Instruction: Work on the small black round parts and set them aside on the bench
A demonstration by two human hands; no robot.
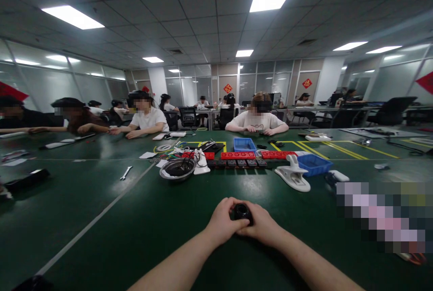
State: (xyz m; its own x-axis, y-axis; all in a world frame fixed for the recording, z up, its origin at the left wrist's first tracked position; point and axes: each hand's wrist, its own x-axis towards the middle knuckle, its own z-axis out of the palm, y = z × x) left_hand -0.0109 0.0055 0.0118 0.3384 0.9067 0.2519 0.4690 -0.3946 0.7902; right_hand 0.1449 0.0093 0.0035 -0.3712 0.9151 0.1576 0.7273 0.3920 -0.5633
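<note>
Just ahead of me, low over the green table, both my hands close around a small round black object (241,211) with a dark circular opening facing up. Its exact kind is unclear. My left hand (219,223) wraps it from the left, with the thumb across its near side. From the right, my right hand (264,224) curls around it, and the fingertips of the two hands meet. Fingers hide much of its sides and underside.
Beyond my hands stand a metal bowl (165,177) with dark items, a white stand (202,165), red socket strips (233,155), a white clip base (293,177) and blue trays (314,164). A wrench (126,173) lies left. Several people sit around the table.
</note>
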